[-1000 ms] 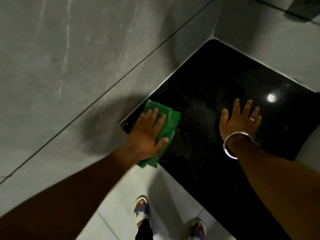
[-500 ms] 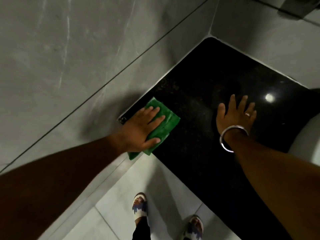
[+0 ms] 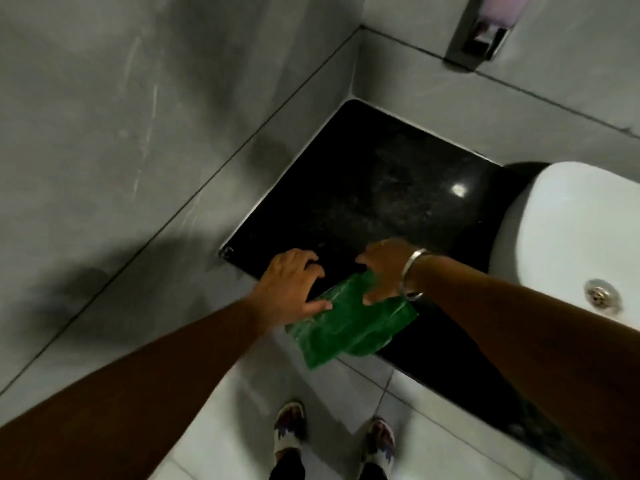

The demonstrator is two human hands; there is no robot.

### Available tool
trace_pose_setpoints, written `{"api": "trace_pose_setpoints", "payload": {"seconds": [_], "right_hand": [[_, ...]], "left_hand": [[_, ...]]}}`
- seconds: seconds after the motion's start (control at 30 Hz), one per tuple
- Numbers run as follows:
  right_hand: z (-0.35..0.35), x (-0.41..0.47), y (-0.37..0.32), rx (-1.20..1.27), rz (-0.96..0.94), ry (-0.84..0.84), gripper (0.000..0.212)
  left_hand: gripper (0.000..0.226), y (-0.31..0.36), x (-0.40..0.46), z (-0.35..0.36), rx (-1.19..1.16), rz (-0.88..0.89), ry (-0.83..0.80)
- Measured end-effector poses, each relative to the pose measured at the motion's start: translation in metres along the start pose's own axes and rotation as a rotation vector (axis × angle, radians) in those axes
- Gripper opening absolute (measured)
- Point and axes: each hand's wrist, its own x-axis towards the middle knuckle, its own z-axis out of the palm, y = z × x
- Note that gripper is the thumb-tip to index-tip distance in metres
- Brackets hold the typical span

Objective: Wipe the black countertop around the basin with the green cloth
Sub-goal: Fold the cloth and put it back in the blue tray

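The green cloth (image 3: 349,327) lies at the front edge of the black countertop (image 3: 374,188), with part of it hanging over the edge. My right hand (image 3: 384,268), a metal bangle on its wrist, is curled onto the cloth's upper edge and grips it. Just left of the cloth, my left hand (image 3: 289,289) rests on the countertop's front left part with fingers spread, its thumb touching the cloth's corner. The white basin (image 3: 571,237) stands at the right on the countertop.
Grey tiled walls (image 3: 138,133) close the countertop in on the left and at the back. A soap dispenser (image 3: 481,32) hangs on the back wall. The basin's drain (image 3: 601,294) shows at the right. My sandalled feet (image 3: 291,427) stand on the light floor tiles below.
The cloth has gone from under my left hand by the left wall to the front edge, where my right hand now grips it. My right hand left the countertop's middle.
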Motion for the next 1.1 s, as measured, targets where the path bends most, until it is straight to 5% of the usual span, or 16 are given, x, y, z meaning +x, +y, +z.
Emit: {"api": "trace_pose_setpoints", "payload": {"seconds": [0.13,0.27,0.4,0.57,0.7,0.83,0.97,1.1], "right_hand": [[0.0,-0.02,-0.023,0.056,0.11,-0.04,0.05],[0.039,-0.083,-0.019,0.829,0.343,0.104,0.021],[0.106,-0.18,-0.025,1.728,0.542,0.391,0.023],[0.2,-0.324,-0.037,2.344,0.837,0.804,0.025],[0.274,-0.446,-0.045,2.475,1.059,1.167,0.018],[0.361,-0.584,-0.055,2.494,1.197,1.534,0.02],[0.45,-0.693,-0.071,2.432,1.402,1.753,0.021],[0.523,-0.765,-0.073,2.368,1.657,1.944,0.012]], "left_hand": [[0.025,0.012,0.013,-0.021,-0.06,0.139,-0.188],[0.017,0.025,0.016,-0.038,-0.521,0.011,-0.371],[0.01,0.077,0.029,-0.056,-1.012,-0.045,-0.557],[0.034,0.216,0.037,-0.047,-1.48,-0.155,-0.923],[0.038,0.387,0.021,-0.022,-1.595,-0.116,-1.076],[0.031,0.576,-0.018,0.021,-1.347,-0.043,-1.191],[0.017,0.733,-0.062,0.073,-1.071,0.107,-1.121],[0.029,0.852,-0.088,0.115,-0.904,0.235,-0.99]]}}
